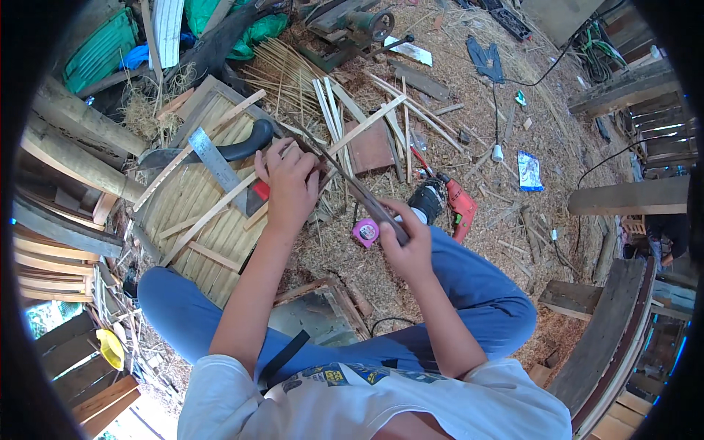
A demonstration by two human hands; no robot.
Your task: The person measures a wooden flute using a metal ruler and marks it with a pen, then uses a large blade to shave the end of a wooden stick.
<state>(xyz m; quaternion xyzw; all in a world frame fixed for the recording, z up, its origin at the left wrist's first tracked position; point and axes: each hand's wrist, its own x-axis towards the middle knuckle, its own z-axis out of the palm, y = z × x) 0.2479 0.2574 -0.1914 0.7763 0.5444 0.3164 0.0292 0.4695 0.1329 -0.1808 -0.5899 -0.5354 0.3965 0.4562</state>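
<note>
My left hand (290,176) is closed around a long, pale wooden strip (367,126) that slants from lower left to upper right; its fingers partly hide the strip. In my right hand (408,246) is a long, dark, narrow tool (359,192), gripped at its thick near end. It looks like a blade with a handle, but its exact kind is unclear. Its thin part crosses the strip close to my left fingers. A metal ruler (214,160) and a curved black handle (253,139) lie left of my left hand, on a slatted wooden panel (209,275).
A pink tape measure (365,232) and a red power tool (460,205) lie by my right knee. Loose wooden strips (330,110) are scattered ahead over shavings. A framed pane (315,319) sits between my legs. Posts and beams (627,196) stand right, with another person (666,238) beyond.
</note>
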